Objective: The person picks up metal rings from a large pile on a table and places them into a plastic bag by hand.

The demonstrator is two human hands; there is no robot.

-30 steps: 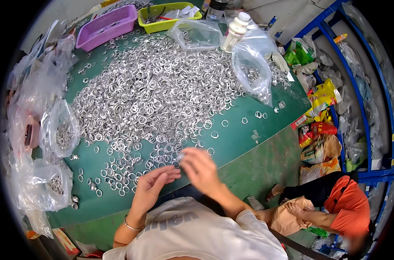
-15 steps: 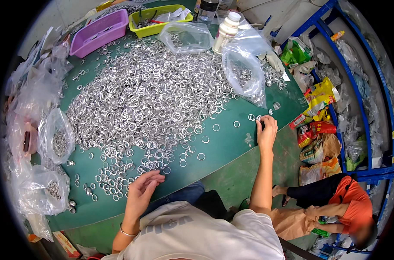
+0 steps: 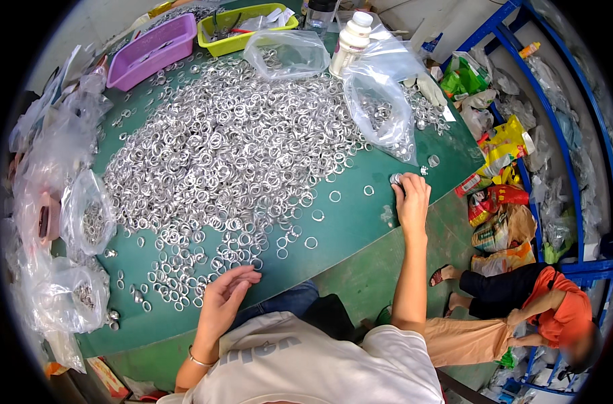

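A wide heap of silvery metal rings (image 3: 212,148) covers much of the green table (image 3: 347,229). At the table's front right, my right hand (image 3: 412,205) pinches a small bunch of rings (image 3: 396,179) between thumb and fingertips; its fingers partly hide them. My left hand (image 3: 227,294) rests at the near edge beside the heap, loosely curved, thumb and forefinger a little apart, with nothing visible in it. One ring (image 3: 256,264) lies right at its fingertips. A few single rings, such as one (image 3: 368,190) left of my right hand, lie between heap and hand.
At the back stand a purple basket (image 3: 151,50), a yellow-green basket (image 3: 242,46) and a white bottle (image 3: 351,44). Clear bags with rings lie right (image 3: 380,111) and left (image 3: 87,209). A person in orange (image 3: 549,303) bends by the blue rack (image 3: 556,121), holding a brown sack.
My right hand has shifted slightly left, and the rings at its fingertips, spread apart before, are now bunched together. My left hand has hardly moved. The person at right has shifted a little.
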